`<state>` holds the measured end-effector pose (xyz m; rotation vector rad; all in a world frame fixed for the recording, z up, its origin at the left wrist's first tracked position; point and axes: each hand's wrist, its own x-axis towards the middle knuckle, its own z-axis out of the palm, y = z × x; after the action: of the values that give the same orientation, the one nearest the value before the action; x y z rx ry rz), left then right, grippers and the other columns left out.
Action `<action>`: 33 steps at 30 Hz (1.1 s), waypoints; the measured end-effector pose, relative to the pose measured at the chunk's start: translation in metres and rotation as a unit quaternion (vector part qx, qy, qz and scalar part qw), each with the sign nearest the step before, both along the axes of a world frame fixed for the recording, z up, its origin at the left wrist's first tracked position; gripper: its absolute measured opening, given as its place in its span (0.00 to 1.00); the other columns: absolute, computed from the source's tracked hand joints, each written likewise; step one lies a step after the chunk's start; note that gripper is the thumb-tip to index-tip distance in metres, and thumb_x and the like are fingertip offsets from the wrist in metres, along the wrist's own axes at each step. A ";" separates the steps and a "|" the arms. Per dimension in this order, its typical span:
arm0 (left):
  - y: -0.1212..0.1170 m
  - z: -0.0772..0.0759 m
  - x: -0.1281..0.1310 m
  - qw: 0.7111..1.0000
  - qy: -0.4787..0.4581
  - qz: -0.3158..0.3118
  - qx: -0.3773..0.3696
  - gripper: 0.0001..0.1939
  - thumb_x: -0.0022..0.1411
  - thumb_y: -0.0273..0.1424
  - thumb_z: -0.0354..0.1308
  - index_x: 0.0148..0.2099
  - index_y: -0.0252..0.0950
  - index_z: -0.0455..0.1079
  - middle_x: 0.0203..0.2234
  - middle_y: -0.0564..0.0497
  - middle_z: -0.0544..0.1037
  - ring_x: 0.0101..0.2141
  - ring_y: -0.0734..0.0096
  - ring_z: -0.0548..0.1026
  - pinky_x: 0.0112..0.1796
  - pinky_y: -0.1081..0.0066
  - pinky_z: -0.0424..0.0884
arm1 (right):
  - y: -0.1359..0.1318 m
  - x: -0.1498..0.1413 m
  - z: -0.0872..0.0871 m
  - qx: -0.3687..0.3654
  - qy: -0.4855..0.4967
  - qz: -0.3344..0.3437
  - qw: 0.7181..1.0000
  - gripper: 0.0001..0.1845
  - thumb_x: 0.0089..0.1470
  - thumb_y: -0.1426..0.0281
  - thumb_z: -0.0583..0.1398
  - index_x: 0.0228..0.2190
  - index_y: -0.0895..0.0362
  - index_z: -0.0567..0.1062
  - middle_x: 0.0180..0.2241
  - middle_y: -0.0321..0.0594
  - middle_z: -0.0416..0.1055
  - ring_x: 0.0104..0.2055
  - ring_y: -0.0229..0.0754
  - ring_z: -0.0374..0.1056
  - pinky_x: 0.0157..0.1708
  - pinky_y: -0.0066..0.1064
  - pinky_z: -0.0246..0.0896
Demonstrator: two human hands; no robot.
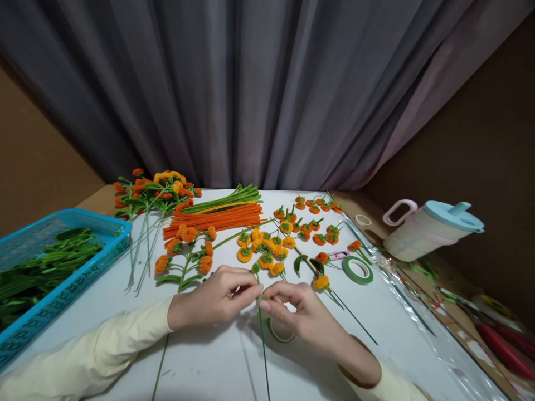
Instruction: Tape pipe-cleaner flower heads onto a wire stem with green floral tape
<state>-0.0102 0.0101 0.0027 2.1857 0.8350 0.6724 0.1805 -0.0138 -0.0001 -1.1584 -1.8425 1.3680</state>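
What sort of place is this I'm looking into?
Likely a small craft workspace: the white tabletop bears a bundle of straight, fuzzy orange stems, rounded, fuzzy yellow-orange flower heads and a round roll of green tape. Home or workshop, I cannot tell.

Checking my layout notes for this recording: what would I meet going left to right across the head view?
Blue basket → left hand → right hand → uncovered green tape roll → lidded cup.
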 end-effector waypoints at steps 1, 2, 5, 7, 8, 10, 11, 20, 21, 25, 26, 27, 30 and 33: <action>0.000 0.000 0.000 1.000 0.002 -0.001 -0.004 0.18 0.65 0.32 0.46 0.23 0.35 0.60 0.17 0.56 0.59 0.21 0.77 0.58 0.25 0.76 0.56 | 0.000 0.000 0.000 0.004 -0.003 0.003 1.000 0.14 0.52 0.59 0.59 0.25 0.57 0.72 0.17 0.30 0.58 0.22 0.35 0.52 0.25 0.27 0.49; 0.000 0.000 0.000 1.000 0.006 0.004 -0.013 0.19 0.65 0.33 0.45 0.22 0.34 0.60 0.17 0.56 0.60 0.21 0.77 0.59 0.25 0.76 0.56 | 0.000 0.000 0.001 0.009 -0.006 0.006 1.000 0.14 0.53 0.60 0.58 0.25 0.57 0.72 0.17 0.30 0.57 0.22 0.35 0.52 0.25 0.27 0.48; -0.001 -0.002 0.002 0.997 0.022 0.050 -0.054 0.21 0.65 0.36 0.45 0.21 0.34 0.61 0.17 0.56 0.61 0.22 0.77 0.60 0.26 0.75 0.56 | 0.000 0.000 0.002 0.023 -0.006 0.012 1.000 0.13 0.53 0.62 0.58 0.23 0.58 0.71 0.17 0.30 0.58 0.22 0.34 0.52 0.25 0.27 0.48; -0.002 -0.003 0.004 0.992 0.012 0.084 -0.095 0.20 0.63 0.39 0.48 0.22 0.34 0.62 0.17 0.56 0.63 0.22 0.77 0.60 0.25 0.75 0.56 | 0.001 0.000 0.001 0.018 -0.001 0.012 1.000 0.13 0.53 0.62 0.58 0.23 0.58 0.70 0.16 0.30 0.57 0.21 0.34 0.52 0.24 0.27 0.47; -0.003 -0.003 0.005 0.988 -0.001 0.095 -0.122 0.19 0.62 0.39 0.49 0.23 0.34 0.63 0.17 0.57 0.63 0.21 0.77 0.60 0.24 0.76 0.55 | 0.002 0.000 0.000 0.012 0.002 0.012 1.000 0.14 0.53 0.62 0.58 0.23 0.58 0.70 0.16 0.29 0.57 0.21 0.34 0.51 0.23 0.26 0.47; -0.004 -0.003 0.006 0.978 -0.035 0.105 -0.176 0.17 0.61 0.39 0.51 0.24 0.34 0.63 0.16 0.58 0.63 0.20 0.78 0.59 0.23 0.76 0.55 | 0.003 0.001 -0.001 -0.001 0.011 0.013 1.000 0.15 0.53 0.60 0.58 0.23 0.58 0.70 0.16 0.29 0.55 0.20 0.33 0.50 0.22 0.26 0.46; -0.004 -0.002 0.007 0.973 -0.048 0.104 -0.198 0.16 0.61 0.39 0.52 0.25 0.34 0.63 0.16 0.59 0.62 0.20 0.78 0.59 0.22 0.77 0.55 | 0.003 0.001 -0.002 -0.006 0.016 0.014 1.000 0.15 0.53 0.60 0.58 0.22 0.58 0.70 0.16 0.29 0.55 0.20 0.33 0.50 0.22 0.26 0.46; -0.003 -0.001 0.003 0.986 -0.025 0.065 -0.154 0.15 0.61 0.35 0.52 0.25 0.33 0.63 0.17 0.58 0.65 0.21 0.79 0.60 0.23 0.78 0.56 | 0.010 0.011 -0.009 -0.075 0.064 0.062 0.993 0.13 0.52 0.62 0.61 0.26 0.60 0.75 0.18 0.31 0.59 0.21 0.31 0.51 0.21 0.25 0.46; -0.003 -0.002 0.002 0.987 -0.026 0.064 -0.143 0.15 0.61 0.35 0.52 0.25 0.33 0.63 0.17 0.58 0.65 0.21 0.80 0.60 0.23 0.79 0.55 | 0.011 0.012 -0.011 -0.091 0.079 0.071 0.990 0.13 0.52 0.63 0.62 0.26 0.61 0.76 0.18 0.30 0.58 0.20 0.30 0.50 0.21 0.24 0.45; -0.004 -0.005 0.001 0.992 -0.042 0.043 -0.110 0.15 0.62 0.34 0.52 0.24 0.33 0.62 0.17 0.58 0.61 0.20 0.80 0.57 0.21 0.79 0.54 | 0.017 0.012 -0.020 -0.189 0.154 0.112 0.963 0.13 0.50 0.63 0.64 0.26 0.62 0.75 0.15 0.28 0.59 0.15 0.27 0.47 0.16 0.23 0.41; -0.005 -0.006 0.001 0.993 -0.051 0.035 -0.102 0.15 0.62 0.33 0.52 0.24 0.33 0.61 0.17 0.59 0.60 0.19 0.81 0.57 0.21 0.79 0.53 | 0.018 0.010 -0.023 -0.214 0.177 0.125 0.953 0.13 0.50 0.63 0.64 0.26 0.62 0.75 0.13 0.28 0.59 0.14 0.27 0.47 0.16 0.23 0.41; -0.006 -0.006 0.001 0.993 -0.061 0.028 -0.095 0.15 0.62 0.33 0.52 0.23 0.33 0.60 0.17 0.59 0.60 0.19 0.81 0.56 0.21 0.79 0.53 | 0.019 0.009 -0.026 -0.236 0.202 0.138 0.941 0.13 0.49 0.63 0.65 0.25 0.62 0.75 0.12 0.28 0.59 0.13 0.27 0.48 0.16 0.23 0.42; -0.009 -0.008 0.001 0.993 -0.088 0.011 -0.071 0.15 0.63 0.31 0.52 0.24 0.33 0.60 0.17 0.59 0.60 0.19 0.81 0.57 0.21 0.80 0.53 | 0.020 0.001 -0.039 -0.289 0.275 0.180 0.899 0.14 0.46 0.64 0.66 0.22 0.63 0.74 0.10 0.28 0.58 0.13 0.29 0.51 0.15 0.24 0.44; -0.011 -0.011 0.002 0.993 -0.116 0.000 -0.023 0.15 0.64 0.30 0.51 0.24 0.33 0.60 0.18 0.58 0.61 0.19 0.81 0.57 0.21 0.80 0.54 | 0.021 -0.007 -0.051 -0.329 0.344 0.222 0.851 0.13 0.46 0.66 0.67 0.21 0.64 0.74 0.11 0.30 0.62 0.11 0.28 0.50 0.14 0.24 0.41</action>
<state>-0.0086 -0.0004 -0.0081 2.0186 0.7216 0.8787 0.1734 0.0074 -0.0515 -0.3655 -1.1518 2.4120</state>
